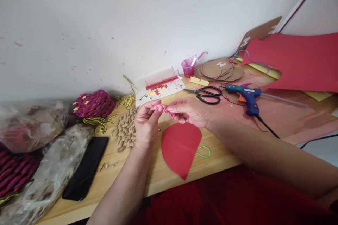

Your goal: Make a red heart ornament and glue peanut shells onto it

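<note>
My left hand and my right hand meet fingertip to fingertip above the wooden table. Both are closed in a pinch, and whatever small thing lies between them is too small to make out; the fingertips look stained pink. Just below them lies a red paper cutout, rounded at the far end and pointed at the near end. A green cord loop sticks out from its right side. Left of my left hand is a heap of unshelled peanuts. Black-handled scissors rest beyond my right hand.
A blue glue gun lies right, its cord trailing forward. Behind are a pink cup, brown cardboard pieces and white paper with star confetti. Left are a phone, plastic bags and a purple yarn bundle.
</note>
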`<state>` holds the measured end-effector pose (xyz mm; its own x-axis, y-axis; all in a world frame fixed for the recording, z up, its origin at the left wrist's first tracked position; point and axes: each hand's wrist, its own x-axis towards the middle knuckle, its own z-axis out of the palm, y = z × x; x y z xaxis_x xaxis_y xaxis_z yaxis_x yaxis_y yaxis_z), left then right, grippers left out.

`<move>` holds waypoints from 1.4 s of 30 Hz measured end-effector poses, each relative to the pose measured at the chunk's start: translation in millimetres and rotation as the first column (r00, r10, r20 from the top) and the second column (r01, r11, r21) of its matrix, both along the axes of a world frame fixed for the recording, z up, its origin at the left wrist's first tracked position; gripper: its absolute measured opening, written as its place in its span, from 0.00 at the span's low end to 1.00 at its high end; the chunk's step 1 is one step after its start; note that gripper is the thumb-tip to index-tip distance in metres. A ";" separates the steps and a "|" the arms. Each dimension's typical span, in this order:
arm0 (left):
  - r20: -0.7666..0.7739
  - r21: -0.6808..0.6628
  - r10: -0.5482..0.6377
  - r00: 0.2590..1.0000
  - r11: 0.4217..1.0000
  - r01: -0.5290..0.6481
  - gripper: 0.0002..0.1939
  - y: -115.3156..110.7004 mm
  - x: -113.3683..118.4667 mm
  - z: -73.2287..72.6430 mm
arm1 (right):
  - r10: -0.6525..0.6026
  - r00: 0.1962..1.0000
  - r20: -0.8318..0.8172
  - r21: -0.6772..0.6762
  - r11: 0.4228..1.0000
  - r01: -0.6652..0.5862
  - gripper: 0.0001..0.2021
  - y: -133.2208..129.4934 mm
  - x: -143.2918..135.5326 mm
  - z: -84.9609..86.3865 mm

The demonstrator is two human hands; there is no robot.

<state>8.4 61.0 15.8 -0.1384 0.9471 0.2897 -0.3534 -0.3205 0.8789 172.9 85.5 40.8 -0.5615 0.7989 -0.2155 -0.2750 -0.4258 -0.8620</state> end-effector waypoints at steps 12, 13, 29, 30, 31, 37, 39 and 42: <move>-0.113 0.053 -0.010 0.994 0.998 0.016 0.10 -1.0 -1.8 -1.2 | 0.010 1.000 0.017 0.000 1.000 -0.010 0.08 0.5 1.5 1.4; -0.127 0.061 -0.005 0.992 0.998 0.013 0.10 -1.2 -2.3 -2.3 | 0.008 1.000 0.020 -0.004 1.000 -0.008 0.08 0.6 1.1 1.8; -0.119 0.036 0.051 0.992 0.998 -0.047 0.11 -6.1 4.3 -3.2 | 0.011 0.995 -0.103 -0.084 0.996 -0.020 0.04 -0.5 -3.2 -2.4; -0.096 0.019 0.040 0.995 0.999 -0.039 0.12 -6.4 5.4 -2.1 | 0.011 0.995 -0.103 -0.085 0.996 -0.020 0.04 -0.8 -3.4 -2.5; -0.068 -0.003 0.026 0.997 1.000 -0.026 0.12 -6.5 6.5 -0.8 | 0.011 0.995 -0.103 -0.084 0.996 -0.020 0.03 -1.1 -3.6 -2.4; 0.067 -0.118 -0.052 0.996 0.991 0.059 0.15 -5.0 8.9 1.6 | -0.002 0.995 -0.095 -0.049 0.999 -0.003 0.03 -0.2 -4.0 -4.2; 0.098 -0.142 -0.073 0.992 0.986 0.087 0.15 -4.0 7.6 -0.4 | 0.003 0.996 -0.091 -0.037 0.999 -0.006 0.03 0.5 -3.9 -5.7; 0.143 -0.193 -0.102 0.984 0.973 0.129 0.17 -3.0 5.3 -3.5 | -0.003 0.996 -0.086 -0.015 1.000 0.001 0.04 0.6 -4.3 -7.1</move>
